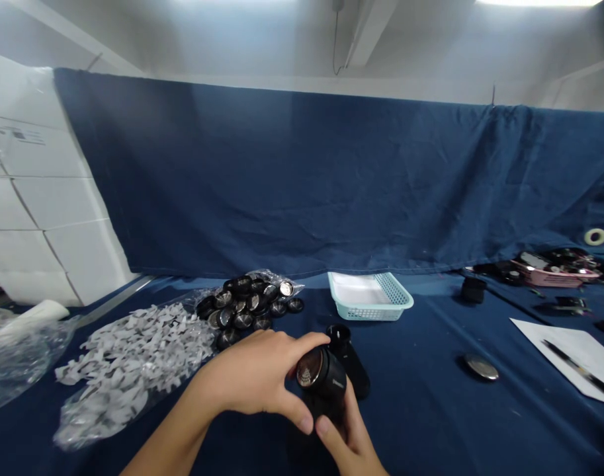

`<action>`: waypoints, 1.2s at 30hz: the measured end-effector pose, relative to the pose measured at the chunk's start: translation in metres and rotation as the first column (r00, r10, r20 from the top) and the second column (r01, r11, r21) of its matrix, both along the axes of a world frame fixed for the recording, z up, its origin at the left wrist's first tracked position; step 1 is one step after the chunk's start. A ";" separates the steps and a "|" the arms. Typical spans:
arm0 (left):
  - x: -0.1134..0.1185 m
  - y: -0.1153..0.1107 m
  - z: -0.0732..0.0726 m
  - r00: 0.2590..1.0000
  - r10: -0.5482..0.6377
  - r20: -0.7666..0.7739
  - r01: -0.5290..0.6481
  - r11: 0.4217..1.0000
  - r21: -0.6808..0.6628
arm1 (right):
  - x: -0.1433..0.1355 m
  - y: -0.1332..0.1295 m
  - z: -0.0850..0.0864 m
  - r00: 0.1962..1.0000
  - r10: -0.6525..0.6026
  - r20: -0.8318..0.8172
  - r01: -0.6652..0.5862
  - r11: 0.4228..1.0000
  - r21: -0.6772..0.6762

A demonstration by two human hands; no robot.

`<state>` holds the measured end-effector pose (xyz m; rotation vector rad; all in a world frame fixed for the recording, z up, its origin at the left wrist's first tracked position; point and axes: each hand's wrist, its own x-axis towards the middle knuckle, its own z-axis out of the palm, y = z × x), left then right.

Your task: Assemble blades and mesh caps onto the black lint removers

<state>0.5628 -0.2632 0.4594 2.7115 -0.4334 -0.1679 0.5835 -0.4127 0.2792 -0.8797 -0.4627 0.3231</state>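
Low in the middle of the head view is a black fabric shaver point(334, 385), its round perforated metal head tilted toward the left. My right hand point(348, 436) is closed around its body from below and the right. My left hand point(262, 377) grips the head from the left, forefinger over the top and thumb below. Most of the fingers behind the shaver are hidden. Just beyond it lies another black part point(354, 370) with a round, ring-like end and a long handle.
Left of my hands lie a heap of round black caps point(252, 304) and a plastic bag of light grey pieces point(147, 350). Behind is a pale blue basket point(374, 312). To the right are a metal disc point(480, 367), a pen point(579, 370) on paper, and a full pink basket point(550, 277).
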 end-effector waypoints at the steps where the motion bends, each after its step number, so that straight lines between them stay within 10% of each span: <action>1: 0.000 0.001 0.001 1.000 -0.012 -0.010 0.012 1.000 -0.017 | 0.000 0.000 0.000 1.000 -0.001 0.001 0.001 1.000 0.001; 20: 0.003 -0.006 0.001 0.993 0.107 0.053 -0.105 0.994 -0.027 | 0.010 -0.001 -0.013 0.984 0.022 0.178 -0.013 0.999 -0.049; 27: 0.008 0.002 -0.004 0.999 -0.004 -0.036 0.004 1.000 -0.010 | 0.012 -0.005 -0.009 0.998 0.024 0.052 -0.021 0.998 -0.064; 36: 0.009 -0.003 -0.001 0.988 0.151 0.024 -0.152 0.986 0.073 | 0.014 -0.004 -0.009 0.975 0.177 -0.133 -0.170 0.983 0.064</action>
